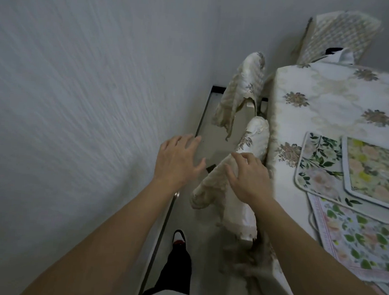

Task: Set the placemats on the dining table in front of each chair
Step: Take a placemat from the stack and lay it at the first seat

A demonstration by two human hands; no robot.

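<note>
Nearest, low in the frame, the left hand point(176, 160) hovers spread and empty; the right hand point(248, 176) rests open-fingered on a covered chair point(236, 187). Right of frame, the placemats point(356, 193) lie overlapped on the dining table point(308, 90); reaching carelessly could drag the tablecloth

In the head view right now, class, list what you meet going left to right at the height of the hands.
Grey wall → left hand → right hand, resting on a covered chair back → tablecloth edge of the dining table → overlapping floral placemats.
</note>
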